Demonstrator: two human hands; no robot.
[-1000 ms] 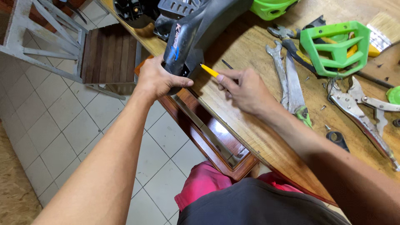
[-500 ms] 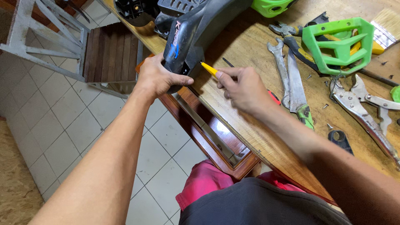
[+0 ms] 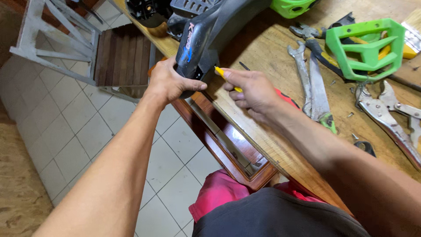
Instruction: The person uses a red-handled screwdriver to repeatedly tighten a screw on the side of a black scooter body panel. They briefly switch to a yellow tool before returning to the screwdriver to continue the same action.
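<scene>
A wooden workbench (image 3: 267, 48) stands over a pale tiled floor (image 3: 66, 109), seen from the head camera looking down. At the bench's near edge lies a black plastic housing (image 3: 206, 30), curved and glossy, its lower end hanging just past the wood. The left hand (image 3: 169, 81) is closed around that lower end, thumb pressed across its underside. The right hand (image 3: 252, 90) is just beside the housing on the bench side, fingers pinched shut on a yellow-handled screwdriver (image 3: 221, 73) whose tip meets the housing's end. Farther from the housing across the bench lie a steel spanner (image 3: 300, 70), a green plastic guard (image 3: 366, 44) and locking pliers (image 3: 388, 116). Away from the housing on the floor side stands a white wooden chair (image 3: 57, 44).
</scene>
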